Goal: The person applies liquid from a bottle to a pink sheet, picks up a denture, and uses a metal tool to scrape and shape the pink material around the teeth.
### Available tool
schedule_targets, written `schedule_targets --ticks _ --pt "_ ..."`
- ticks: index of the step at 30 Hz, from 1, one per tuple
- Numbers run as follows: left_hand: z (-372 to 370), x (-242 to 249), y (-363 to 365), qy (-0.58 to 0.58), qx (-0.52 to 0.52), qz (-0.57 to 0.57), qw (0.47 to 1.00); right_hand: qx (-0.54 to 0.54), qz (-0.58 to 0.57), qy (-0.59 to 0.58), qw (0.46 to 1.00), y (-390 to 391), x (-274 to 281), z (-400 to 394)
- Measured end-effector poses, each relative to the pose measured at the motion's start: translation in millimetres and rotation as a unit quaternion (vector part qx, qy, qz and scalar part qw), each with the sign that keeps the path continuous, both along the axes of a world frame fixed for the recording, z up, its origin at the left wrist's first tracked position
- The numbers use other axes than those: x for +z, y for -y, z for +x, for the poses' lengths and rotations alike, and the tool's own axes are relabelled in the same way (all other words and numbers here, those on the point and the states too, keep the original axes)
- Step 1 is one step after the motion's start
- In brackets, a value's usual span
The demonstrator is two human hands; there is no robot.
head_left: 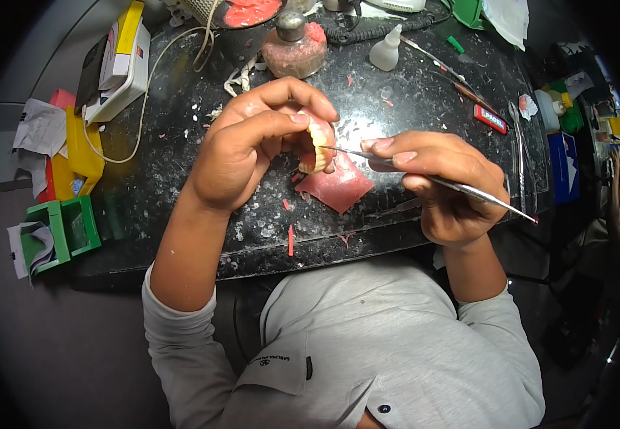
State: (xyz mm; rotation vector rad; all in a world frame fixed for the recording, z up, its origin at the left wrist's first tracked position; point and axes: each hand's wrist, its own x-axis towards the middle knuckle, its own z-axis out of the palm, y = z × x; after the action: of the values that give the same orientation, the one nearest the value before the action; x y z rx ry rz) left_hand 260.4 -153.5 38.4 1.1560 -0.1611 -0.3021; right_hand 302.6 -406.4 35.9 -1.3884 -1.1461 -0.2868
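My left hand (242, 139) is closed around a denture (316, 146) with a row of cream teeth and a pink base, held up over the bench. In my right hand (449, 175) is a slim metal wax carver (474, 191), gripped like a pen. Its thin tip reaches the teeth and the pink edge of the denture. Below the two hands a sheet of pink wax (338, 187) lies on the black bench top. A short red wax strip (291, 240) rests near the front edge.
Behind my hands stand a glass jar with a metal cap (294, 50) and a white dropper bottle (385, 51). At right lie a red box (490, 119) and long metal tools (519, 154). Green bins (60, 229) sit left, below a white box (118, 75) with a cable.
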Motion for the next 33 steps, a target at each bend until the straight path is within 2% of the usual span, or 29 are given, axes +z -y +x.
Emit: schedule_targets --ticks 19,22,25,27,33 --pt "0.3 -3.2 -0.9 0.004 0.012 -0.007 1.000 -0.011 0.006 -0.010 1.000 0.8 -3.7 2.3" --pt "0.0 -2.6 -0.2 0.003 0.016 -0.001 1.000 -0.005 -0.013 0.025 1.000 1.2 -3.4 4.4" --pt "0.6 -3.5 -0.8 0.006 0.014 -0.001 1.000 0.001 -0.011 0.015 1.000 1.7 -4.1 3.0" --pt "0.7 -2.8 -1.1 0.007 0.013 0.004 1.000 -0.016 -0.004 -0.038 0.999 1.8 -2.8 -1.4" --pt "0.4 -2.2 -0.6 0.004 0.013 0.016 1.000 -0.014 -0.010 -0.042 0.999 2.0 -3.1 -1.7"
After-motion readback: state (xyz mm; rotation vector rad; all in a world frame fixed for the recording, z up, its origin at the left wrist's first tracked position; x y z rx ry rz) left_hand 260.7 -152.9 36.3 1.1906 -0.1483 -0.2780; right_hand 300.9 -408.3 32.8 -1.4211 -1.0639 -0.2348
